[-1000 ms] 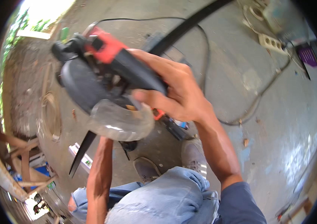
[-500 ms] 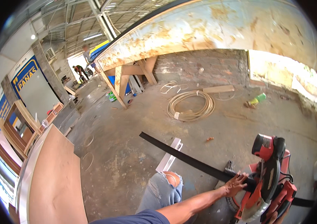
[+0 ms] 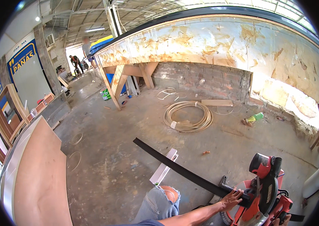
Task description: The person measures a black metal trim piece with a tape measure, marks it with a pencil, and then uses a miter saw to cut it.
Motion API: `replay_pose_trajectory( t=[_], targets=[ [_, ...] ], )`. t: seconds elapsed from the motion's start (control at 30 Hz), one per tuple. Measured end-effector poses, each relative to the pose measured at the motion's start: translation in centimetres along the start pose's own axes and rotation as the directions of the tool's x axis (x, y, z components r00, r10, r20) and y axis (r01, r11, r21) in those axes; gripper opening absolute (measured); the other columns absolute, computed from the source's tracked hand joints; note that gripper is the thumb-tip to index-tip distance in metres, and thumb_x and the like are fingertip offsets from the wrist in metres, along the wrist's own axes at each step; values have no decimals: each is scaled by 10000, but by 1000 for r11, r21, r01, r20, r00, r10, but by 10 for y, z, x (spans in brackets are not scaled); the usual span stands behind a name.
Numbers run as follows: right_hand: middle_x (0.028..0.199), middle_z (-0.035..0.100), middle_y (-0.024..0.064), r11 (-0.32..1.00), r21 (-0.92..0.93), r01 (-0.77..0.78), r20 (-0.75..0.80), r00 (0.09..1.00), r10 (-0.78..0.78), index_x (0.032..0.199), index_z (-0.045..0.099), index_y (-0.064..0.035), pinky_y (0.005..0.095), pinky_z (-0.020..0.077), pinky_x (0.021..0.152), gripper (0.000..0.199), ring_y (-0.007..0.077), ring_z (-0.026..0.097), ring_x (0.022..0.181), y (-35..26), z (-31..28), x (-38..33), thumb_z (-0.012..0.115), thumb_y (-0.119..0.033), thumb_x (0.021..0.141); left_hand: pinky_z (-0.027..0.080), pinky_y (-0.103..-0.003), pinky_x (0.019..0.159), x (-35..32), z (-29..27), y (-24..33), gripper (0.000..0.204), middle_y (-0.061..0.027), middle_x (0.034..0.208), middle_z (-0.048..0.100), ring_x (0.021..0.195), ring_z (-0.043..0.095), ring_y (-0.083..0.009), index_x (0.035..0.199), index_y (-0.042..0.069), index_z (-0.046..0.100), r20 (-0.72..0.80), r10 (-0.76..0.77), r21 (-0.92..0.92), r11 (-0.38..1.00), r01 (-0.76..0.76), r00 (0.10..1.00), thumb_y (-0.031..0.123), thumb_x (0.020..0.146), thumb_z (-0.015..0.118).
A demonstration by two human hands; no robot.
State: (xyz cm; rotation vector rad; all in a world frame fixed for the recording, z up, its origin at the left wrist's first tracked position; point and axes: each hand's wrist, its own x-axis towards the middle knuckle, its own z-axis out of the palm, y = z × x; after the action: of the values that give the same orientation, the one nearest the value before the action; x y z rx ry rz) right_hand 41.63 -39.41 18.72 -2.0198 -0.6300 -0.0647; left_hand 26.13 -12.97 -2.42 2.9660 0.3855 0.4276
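Red and black plastic marks the chop saw [image 3: 262,192] that sits on the concrete floor [image 3: 129,150] at the lower right of the view, its round motor housing and blade guard raised above a red base. A long black strip [image 3: 174,167] runs from the middle of the floor down and to the right, passing onto the saw's base and under the blade guard. The left hand [image 3: 231,199] lies flat on that strip just beside the saw, fingers spread and pressing down rather than curled around anything, with the bare forearm reaching in from the bottom edge. Only a sliver of the right hand [image 3: 280,221] shows at the lower edge by the saw's red base, and I cannot tell whether it is gripping anything. A knee in torn blue jeans [image 3: 162,199] pokes up just left of the forearm, and a white channel piece [image 3: 164,167] lies on the floor under the strip, near the knee. Farther back, a coil of pale hose [image 3: 188,116] rests on the floor, with a short wooden plank [image 3: 216,102] beyond it by the brick wall. A green bottle [image 3: 254,118] lies to the right of the coil. A large plywood sheet [image 3: 41,177] fills the lower left.
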Motion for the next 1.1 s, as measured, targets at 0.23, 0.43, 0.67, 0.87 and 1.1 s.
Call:
replay_pose_trajectory(
  t=[0.23,0.43,0.67,0.87,1.1],
  targets=[
    [1021,684,181,952,304,-17,-16,1000,23,1131,587,8,431,534,786,306,285,635,841,30,15,-3,656,-167,890,170,-609,1243,-1,3,3,420,-250,1562,398,1485,341,-383,1269,98,681,26,-25,-52,998,27,999,164,858,625],
    [1177,696,238,999,-44,1,0,1000,-1,1385,552,15,427,539,871,730,337,672,1000,5,14,-2,682,-564,959,166,-617,1243,0,11,4,430,-259,1560,400,1487,342,-386,1272,91,679,-28,-31,-76,997,29,999,167,852,627],
    [1263,670,267,987,-147,60,-33,997,-65,1501,480,-23,450,532,900,740,398,668,1063,-6,15,-5,645,-537,995,160,-627,1241,1,8,4,377,-269,1549,405,1484,352,-392,1231,69,683,-33,-33,-108,994,29,999,161,873,608],
    [1401,589,251,979,-131,154,11,988,-153,1584,355,-48,471,501,971,729,418,627,1123,-13,10,-5,650,-410,1024,183,-623,1231,7,-13,8,381,-262,1542,414,1477,362,-385,1246,68,682,33,-47,-66,997,49,998,159,886,596],
    [1306,621,278,921,-232,312,-8,947,-322,1465,415,-31,463,513,967,647,398,635,1106,-2,9,7,741,-287,968,200,-622,1227,-2,-10,7,360,-247,1520,443,1463,385,-366,1246,79,689,44,-52,-89,994,56,998,165,916,571]
  ],
)
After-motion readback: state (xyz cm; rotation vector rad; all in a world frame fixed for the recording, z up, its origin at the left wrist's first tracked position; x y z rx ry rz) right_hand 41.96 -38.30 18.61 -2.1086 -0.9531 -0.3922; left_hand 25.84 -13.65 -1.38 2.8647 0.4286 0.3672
